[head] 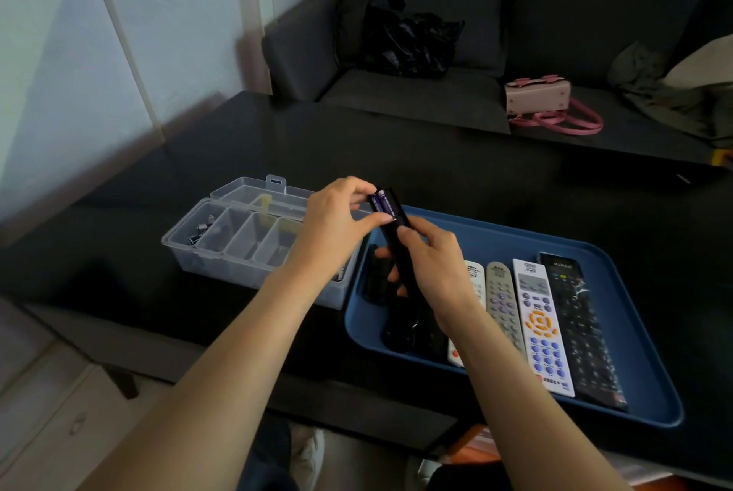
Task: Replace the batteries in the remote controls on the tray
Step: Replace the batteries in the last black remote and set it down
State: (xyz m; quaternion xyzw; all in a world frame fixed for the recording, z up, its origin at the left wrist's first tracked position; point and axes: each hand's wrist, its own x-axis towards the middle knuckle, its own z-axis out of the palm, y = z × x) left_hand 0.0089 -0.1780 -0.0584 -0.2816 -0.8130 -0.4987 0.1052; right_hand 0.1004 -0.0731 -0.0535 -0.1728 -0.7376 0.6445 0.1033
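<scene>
My right hand grips a slim black remote, held upright above the left end of the blue tray. Two purple batteries sit in its open top compartment. My left hand pinches those batteries between thumb and fingers. Several more remotes lie side by side in the tray: a grey one, a white one with blue and orange buttons, a long black one, and dark ones partly hidden under my right wrist.
A clear plastic compartment box with its lid open stands on the black table left of the tray; a few batteries lie in its left cell. A dark sofa behind holds a black bag and a pink handbag.
</scene>
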